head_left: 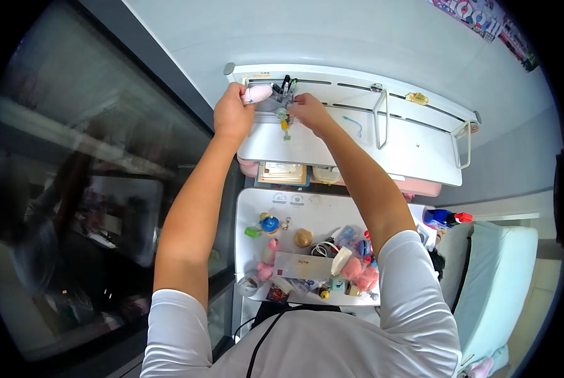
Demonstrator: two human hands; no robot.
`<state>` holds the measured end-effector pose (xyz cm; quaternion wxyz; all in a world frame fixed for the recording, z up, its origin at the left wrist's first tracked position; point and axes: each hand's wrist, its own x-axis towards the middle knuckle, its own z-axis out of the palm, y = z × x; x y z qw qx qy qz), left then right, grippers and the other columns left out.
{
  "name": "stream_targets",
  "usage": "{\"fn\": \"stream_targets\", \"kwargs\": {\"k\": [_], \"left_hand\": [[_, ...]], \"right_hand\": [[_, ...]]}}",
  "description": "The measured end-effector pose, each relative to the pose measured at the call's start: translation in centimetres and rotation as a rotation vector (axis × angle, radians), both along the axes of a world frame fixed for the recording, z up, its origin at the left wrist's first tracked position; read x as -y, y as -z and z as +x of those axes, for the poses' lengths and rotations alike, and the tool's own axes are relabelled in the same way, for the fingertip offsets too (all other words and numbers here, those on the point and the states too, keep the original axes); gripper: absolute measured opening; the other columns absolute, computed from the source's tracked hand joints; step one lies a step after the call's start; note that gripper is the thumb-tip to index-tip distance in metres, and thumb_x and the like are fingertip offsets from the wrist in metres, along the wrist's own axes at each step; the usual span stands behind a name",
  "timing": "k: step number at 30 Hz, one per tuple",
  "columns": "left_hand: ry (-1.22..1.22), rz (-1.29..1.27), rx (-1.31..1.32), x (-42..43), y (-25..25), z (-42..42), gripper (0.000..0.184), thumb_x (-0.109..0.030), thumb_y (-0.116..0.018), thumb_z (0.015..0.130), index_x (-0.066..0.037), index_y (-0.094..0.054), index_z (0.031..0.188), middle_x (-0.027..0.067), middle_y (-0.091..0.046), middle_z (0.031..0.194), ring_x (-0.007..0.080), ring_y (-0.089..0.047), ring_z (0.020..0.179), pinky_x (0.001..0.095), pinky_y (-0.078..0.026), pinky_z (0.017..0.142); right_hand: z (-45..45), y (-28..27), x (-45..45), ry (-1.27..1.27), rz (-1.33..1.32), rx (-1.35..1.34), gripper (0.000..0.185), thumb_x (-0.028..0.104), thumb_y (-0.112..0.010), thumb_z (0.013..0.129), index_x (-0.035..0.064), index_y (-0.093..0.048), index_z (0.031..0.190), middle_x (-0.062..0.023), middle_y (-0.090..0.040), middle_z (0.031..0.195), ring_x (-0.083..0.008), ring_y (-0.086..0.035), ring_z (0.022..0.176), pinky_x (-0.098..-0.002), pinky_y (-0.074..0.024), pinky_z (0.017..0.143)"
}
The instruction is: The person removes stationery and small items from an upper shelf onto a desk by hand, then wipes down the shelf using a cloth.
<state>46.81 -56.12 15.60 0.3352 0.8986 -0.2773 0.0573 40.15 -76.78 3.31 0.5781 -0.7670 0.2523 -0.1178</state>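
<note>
Both arms reach to the upper shelf's left end. My left hand (233, 116) is closed around a small pale pink, rounded item (256, 94), perhaps soft; its exact kind is unclear. My right hand (309, 113) has its fingers bent at the right side of a grey mesh-like holder (268, 104); what they grip, if anything, is hidden. Dark pens (286, 84) stick up from the holder. In front of it, between my hands, hangs a small green and yellow charm (284, 123).
A white shelf (395, 148) with wire dividers (382, 120) runs to the right. Below, a white desk (250, 205) bears a blue toy (269, 223), a brown round item (302, 237), a long box (304, 266) and pink plush toys (351, 269). Dark glass (93, 189) stands at left.
</note>
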Motion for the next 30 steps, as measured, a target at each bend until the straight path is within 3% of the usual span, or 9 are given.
{"fn": "stream_targets", "kwargs": {"k": [3, 6, 9, 11, 13, 17, 30], "left_hand": [[-0.017, -0.158, -0.063, -0.9, 2.1, 1.2, 0.032, -0.015, -0.079, 0.085, 0.0, -0.061, 0.106, 0.0119, -0.072, 0.087, 0.0219, -0.07, 0.07, 0.035, -0.053, 0.064], [0.057, -0.51, -0.475, -2.2, 1.9, -0.5, 0.024, -0.016, -0.078, 0.089, -0.002, -0.063, 0.103, 0.0034, -0.069, 0.082, 0.0098, -0.061, 0.062, 0.0262, -0.047, 0.056], [0.036, -0.591, -0.752, -4.0, 1.9, -2.2, 0.022, -0.013, -0.077, 0.09, -0.001, -0.066, 0.106, 0.0016, -0.068, 0.083, 0.0061, -0.057, 0.061, 0.023, -0.042, 0.052], [0.003, -0.674, -0.93, -5.1, 1.8, -3.5, 0.017, -0.017, -0.075, 0.094, -0.005, -0.068, 0.105, 0.0001, -0.067, 0.084, 0.0058, -0.055, 0.063, 0.022, -0.04, 0.051], [0.025, -0.745, -1.054, -6.1, 2.6, -4.1, 0.018, -0.02, -0.074, 0.095, -0.006, -0.068, 0.105, 0.0, -0.068, 0.086, 0.0057, -0.056, 0.065, 0.0216, -0.04, 0.052], [0.031, -0.755, -1.097, -8.1, 3.3, -5.4, 0.017, -0.02, -0.071, 0.097, -0.008, -0.067, 0.108, -0.0012, -0.068, 0.089, 0.005, -0.056, 0.068, 0.0218, -0.041, 0.054], [-0.049, -0.716, -1.12, -13.7, 4.8, -9.3, 0.017, -0.019, -0.07, 0.098, -0.008, -0.065, 0.111, -0.0008, -0.068, 0.091, 0.0064, -0.057, 0.07, 0.0223, -0.043, 0.058]], "right_hand": [[0.6, -2.3, -1.0, 0.046, -0.243, -0.125, 0.05, 0.034, -0.069, 0.08, -0.0038, -0.07, 0.113, -0.027, -0.071, 0.109, -0.0387, -0.069, 0.103, -0.0437, -0.0551, 0.088], [1.3, -3.9, -1.4, -0.014, -0.497, -0.234, 0.041, 0.033, -0.065, 0.081, -0.0021, -0.074, 0.1, -0.0267, -0.072, 0.102, -0.0414, -0.07, 0.098, -0.0458, -0.0554, 0.087], [2.1, -3.8, -1.5, -0.075, -0.609, -0.255, 0.035, 0.029, -0.063, 0.083, -0.0023, -0.074, 0.093, -0.0271, -0.072, 0.098, -0.0423, -0.07, 0.096, -0.0475, -0.0552, 0.086], [2.0, -4.3, -2.0, -0.108, -0.687, -0.254, 0.032, 0.026, -0.06, 0.084, -0.002, -0.075, 0.09, -0.0259, -0.072, 0.097, -0.0424, -0.07, 0.095, -0.048, -0.0555, 0.087], [2.4, -4.0, -2.0, -0.073, -0.642, -0.295, 0.03, 0.023, -0.06, 0.086, -0.0006, -0.074, 0.098, -0.0241, -0.073, 0.102, -0.0405, -0.07, 0.099, -0.047, -0.0557, 0.089], [2.0, -3.7, -2.3, -0.018, -0.648, -0.265, 0.031, 0.021, -0.059, 0.087, 0.0004, -0.072, 0.107, -0.0228, -0.073, 0.107, -0.0398, -0.07, 0.102, -0.0468, -0.0558, 0.09], [-2.6, -5.0, -1.2, 0.053, -0.675, -0.252, 0.034, 0.029, -0.068, 0.083, -0.0039, -0.073, 0.089, -0.0264, -0.072, 0.096, -0.0411, -0.071, 0.094, -0.0461, -0.0562, 0.085]]}}
